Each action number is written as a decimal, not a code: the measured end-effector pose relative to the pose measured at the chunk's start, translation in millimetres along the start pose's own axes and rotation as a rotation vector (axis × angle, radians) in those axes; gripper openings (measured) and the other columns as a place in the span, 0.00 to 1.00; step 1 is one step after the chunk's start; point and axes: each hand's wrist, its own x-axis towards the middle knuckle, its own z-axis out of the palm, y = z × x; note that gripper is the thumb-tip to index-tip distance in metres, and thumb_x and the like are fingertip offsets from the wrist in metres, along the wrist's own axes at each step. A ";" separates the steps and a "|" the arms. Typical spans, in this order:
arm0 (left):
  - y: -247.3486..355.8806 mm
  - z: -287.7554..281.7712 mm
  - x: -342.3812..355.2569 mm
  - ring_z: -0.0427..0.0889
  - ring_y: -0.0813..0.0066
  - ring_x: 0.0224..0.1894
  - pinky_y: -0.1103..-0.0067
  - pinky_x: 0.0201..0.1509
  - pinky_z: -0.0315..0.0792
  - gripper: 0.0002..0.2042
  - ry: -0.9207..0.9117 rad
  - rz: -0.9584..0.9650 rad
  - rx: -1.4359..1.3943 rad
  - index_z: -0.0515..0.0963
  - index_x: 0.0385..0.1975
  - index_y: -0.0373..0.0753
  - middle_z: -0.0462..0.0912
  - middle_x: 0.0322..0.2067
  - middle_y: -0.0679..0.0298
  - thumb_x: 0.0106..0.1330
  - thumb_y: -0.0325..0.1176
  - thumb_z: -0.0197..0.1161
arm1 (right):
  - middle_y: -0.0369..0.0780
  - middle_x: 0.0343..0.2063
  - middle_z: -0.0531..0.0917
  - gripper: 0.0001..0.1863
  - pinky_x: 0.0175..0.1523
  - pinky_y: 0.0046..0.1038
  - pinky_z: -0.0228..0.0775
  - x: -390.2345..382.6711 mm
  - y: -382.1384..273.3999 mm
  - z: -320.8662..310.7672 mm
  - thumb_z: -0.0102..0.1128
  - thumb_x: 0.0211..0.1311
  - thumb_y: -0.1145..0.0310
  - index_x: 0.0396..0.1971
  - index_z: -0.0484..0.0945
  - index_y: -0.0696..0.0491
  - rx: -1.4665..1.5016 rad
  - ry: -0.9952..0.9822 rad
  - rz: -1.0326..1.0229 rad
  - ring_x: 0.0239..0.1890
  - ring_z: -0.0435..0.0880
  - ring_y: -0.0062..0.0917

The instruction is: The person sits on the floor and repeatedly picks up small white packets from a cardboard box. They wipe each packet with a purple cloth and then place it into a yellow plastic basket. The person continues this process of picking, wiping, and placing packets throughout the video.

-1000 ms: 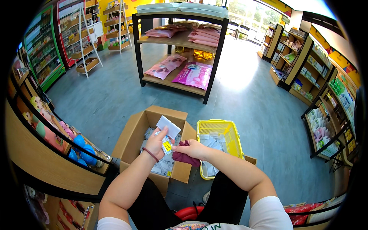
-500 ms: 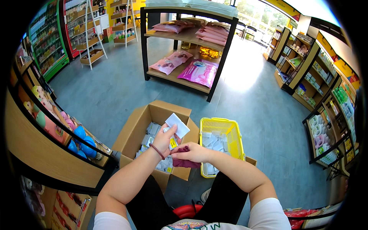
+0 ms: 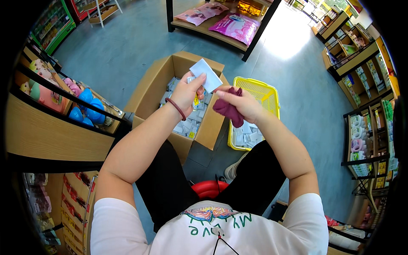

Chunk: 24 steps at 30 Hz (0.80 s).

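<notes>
Shifted up and to the right since half a second ago, the right hand (image 3: 246, 104) has come away from the left wrist and now brings its fingertips to the 4 o'clock corner of a white card (image 3: 207, 76); the view has also tipped further down.

Going left to right, the left hand (image 3: 187, 95) grips the card, thumb lying flat on its pale face. For a steady step with cloth and card, that thumb would do best kept near the edge, leaving the face free, with a grip firm enough to stop the card twisting. The right hand is closed around a bunched maroon cloth (image 3: 229, 111); a flat fold of it over the fingertips should give better contact than the loose wad hanging below, and light, even pressure seems enough for so thin a piece.

The open cardboard box (image 3: 148, 91), holding many pale tags (image 3: 185, 126), sits below the left hand, about 11 o'clock from the lap. The card lies at 1 o'clock from the left hand and 10 o'clock from the right; whether the right fingertips actually press on it, I cannot tell. The cloth hangs at 5 o'clock from the card. Furthest right, a yellow basket (image 3: 276, 93) stands at 1 o'clock from the lap, with more tags inside.
</notes>
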 end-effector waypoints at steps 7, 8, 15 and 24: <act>-8.4 -1.0 -2.5 0.63 0.87 0.20 0.86 0.23 0.58 0.12 -0.077 -0.109 0.302 0.70 0.39 0.40 0.70 0.20 0.72 0.60 0.35 0.63 | 0.36 0.33 0.81 0.16 0.42 0.19 0.72 -1.1 6.4 -15.0 0.63 0.55 0.64 0.40 0.76 0.58 -0.159 0.029 0.032 0.34 0.79 0.17; -10.3 -5.3 -2.7 0.62 0.87 0.20 0.86 0.22 0.57 0.13 -0.091 -0.136 0.336 0.70 0.40 0.40 0.71 0.21 0.72 0.59 0.35 0.64 | 0.36 0.32 0.81 0.16 0.41 0.18 0.72 0.0 9.4 -14.5 0.64 0.55 0.64 0.39 0.77 0.58 -0.177 0.013 0.039 0.33 0.79 0.16; 11.2 -21.6 -18.5 0.63 0.89 0.22 0.88 0.25 0.61 0.20 -0.115 -0.233 0.456 0.66 0.55 0.41 0.77 0.33 0.65 0.64 0.32 0.57 | 0.38 0.33 0.80 0.16 0.40 0.20 0.73 6.3 40.8 -99.4 0.60 0.56 0.63 0.38 0.74 0.58 -0.221 0.421 0.054 0.33 0.80 0.20; 23.8 -58.6 -35.4 0.62 0.90 0.22 0.89 0.25 0.60 0.22 -0.201 -0.323 0.709 0.64 0.59 0.40 0.76 0.31 0.67 0.63 0.28 0.53 | 0.43 0.33 0.80 0.19 0.34 0.26 0.74 -55.4 130.7 -205.4 0.58 0.56 0.66 0.43 0.72 0.63 -0.558 0.597 0.732 0.30 0.81 0.25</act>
